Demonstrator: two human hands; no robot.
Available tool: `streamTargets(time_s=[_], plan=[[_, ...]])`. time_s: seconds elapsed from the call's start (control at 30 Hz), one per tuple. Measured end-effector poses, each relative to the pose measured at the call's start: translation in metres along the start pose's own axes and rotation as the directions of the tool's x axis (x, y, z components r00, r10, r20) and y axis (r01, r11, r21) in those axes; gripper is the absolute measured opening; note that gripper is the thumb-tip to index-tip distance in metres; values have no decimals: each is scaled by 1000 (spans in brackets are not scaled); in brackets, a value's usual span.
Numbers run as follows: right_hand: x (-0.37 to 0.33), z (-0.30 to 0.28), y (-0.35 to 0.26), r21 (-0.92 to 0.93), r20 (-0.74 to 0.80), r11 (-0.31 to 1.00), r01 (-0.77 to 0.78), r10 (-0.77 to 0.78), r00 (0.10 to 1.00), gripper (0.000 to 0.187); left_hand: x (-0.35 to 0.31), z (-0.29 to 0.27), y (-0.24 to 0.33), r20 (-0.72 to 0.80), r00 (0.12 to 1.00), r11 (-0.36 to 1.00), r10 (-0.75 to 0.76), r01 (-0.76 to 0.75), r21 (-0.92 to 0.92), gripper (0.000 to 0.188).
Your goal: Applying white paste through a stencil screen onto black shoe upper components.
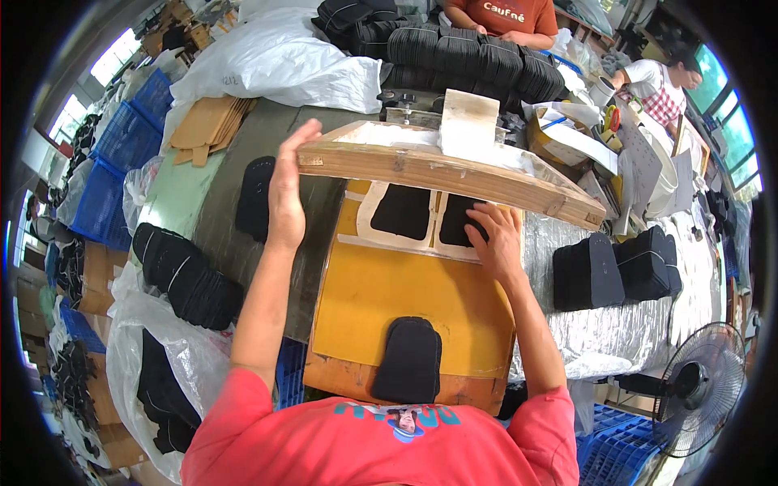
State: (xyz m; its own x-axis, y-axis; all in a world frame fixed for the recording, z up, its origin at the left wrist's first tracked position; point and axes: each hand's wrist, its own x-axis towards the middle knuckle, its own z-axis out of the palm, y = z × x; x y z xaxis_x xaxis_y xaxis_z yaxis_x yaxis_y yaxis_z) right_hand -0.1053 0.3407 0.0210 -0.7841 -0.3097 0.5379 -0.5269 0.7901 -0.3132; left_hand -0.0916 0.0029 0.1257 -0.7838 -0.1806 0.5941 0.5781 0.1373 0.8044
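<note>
My left hand [287,198] is upright at the left end of a raised wooden screen frame [454,172], its fingers stretched out against the frame's edge. My right hand [498,239] lies over the right cut-out of a pale template [374,209], fingers spread on a black fabric piece [460,220]. A second black piece [401,212] fills the template's left cut-out. Beneath is a yellow board [405,292]. A small stack of black pieces [408,360] rests on the board's near edge, close to my body. The frame's tilted body hides the board's far part.
Black stacks stand on the right [587,271] and left [186,275]. A white sack [275,65] and tied black bundles [470,61] lie at the back. A fan [693,385] is at lower right, blue crates [121,150] at left. Two people [519,18] work across the table.
</note>
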Motion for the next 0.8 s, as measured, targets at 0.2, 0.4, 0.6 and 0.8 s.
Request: streamTargets(time_s=[0.2,0.4,0.6,0.8], plan=[[-25,-93,-71,425,418,905,-20,-177,891,24,-51,-20,-9,222,974,981,-45,1,196,57],[32,-86,-45,341,159,940,29,-88,983,32,-134,-28,-56,213,897,910,-386,408,-68,32],[129,-1,24,-279,-32,954,111,-125,992,39,-135,-8,-59,243,925,889,-294,171,424,14],[68,-17,2,-36,192,991,131,-122,974,12,-134,-15,-51,200,928,895,-313,219,387,14]])
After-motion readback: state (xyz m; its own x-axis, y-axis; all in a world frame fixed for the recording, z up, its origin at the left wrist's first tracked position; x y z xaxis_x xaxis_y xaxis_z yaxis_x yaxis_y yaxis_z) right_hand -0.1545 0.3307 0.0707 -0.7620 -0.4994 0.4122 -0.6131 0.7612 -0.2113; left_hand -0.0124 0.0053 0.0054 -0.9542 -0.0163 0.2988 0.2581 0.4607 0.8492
